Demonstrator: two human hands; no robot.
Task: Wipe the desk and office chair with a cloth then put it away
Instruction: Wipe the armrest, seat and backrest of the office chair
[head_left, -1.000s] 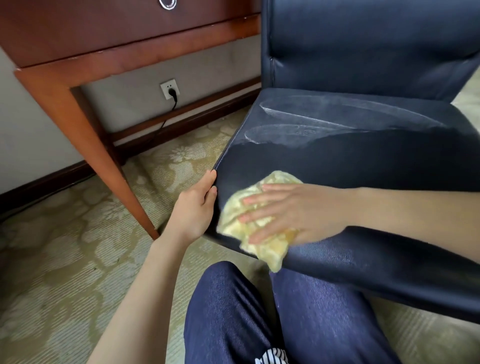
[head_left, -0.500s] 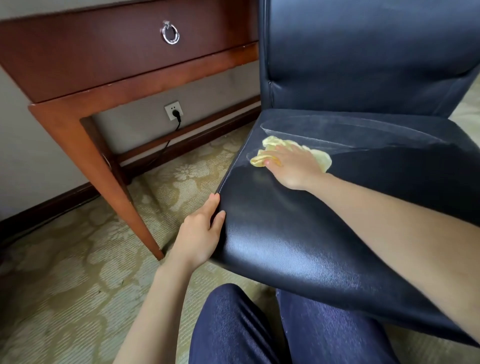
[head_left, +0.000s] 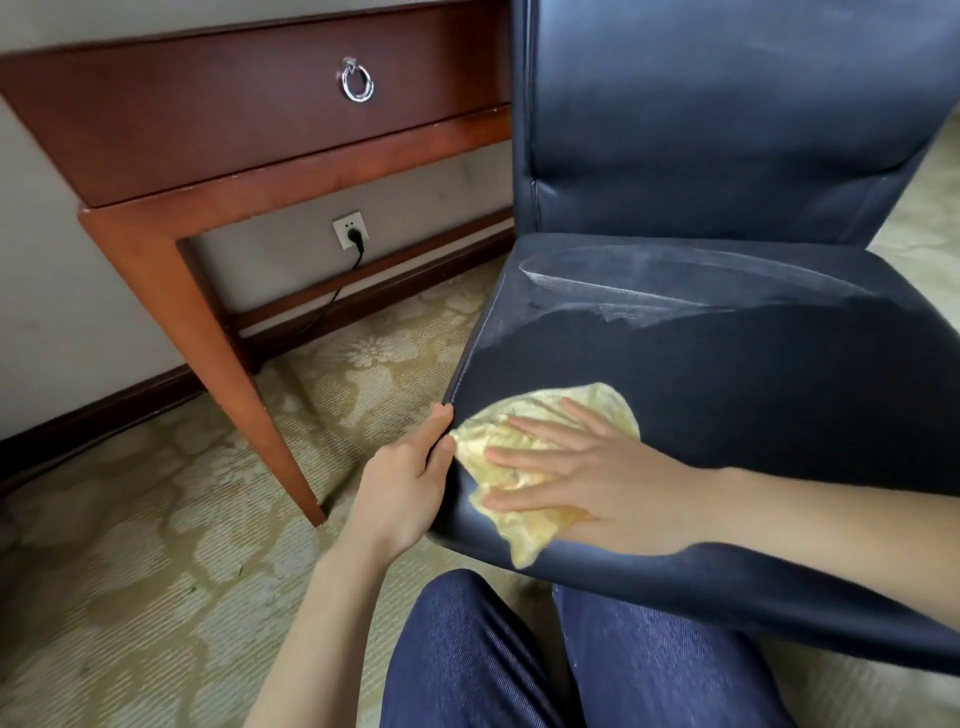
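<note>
- The chair is dark blue and shiny, and everything here is told from it.
- The yellow cloth lies on the chair's seat, at the front left corner (a floppy bit hangs over the front edge).
- The right hand lies flat on top of the cloth. Its fingers are straight and a little spread, and they press the cloth down on the seat.
- The left hand holds the chair's left front edge, just beside the cloth. Its fingers curl round the edge of the seat.
- Near the back of the seat there are pale, dusty streaks.
- The brown wooden desk stands to the left of the chair. Its drawer has a silver ring handle.
- On the wall under the desk is a white socket with a black plug in it.
- In front of the chair are the person's legs in blue jeans, on a flowery carpet.
</note>
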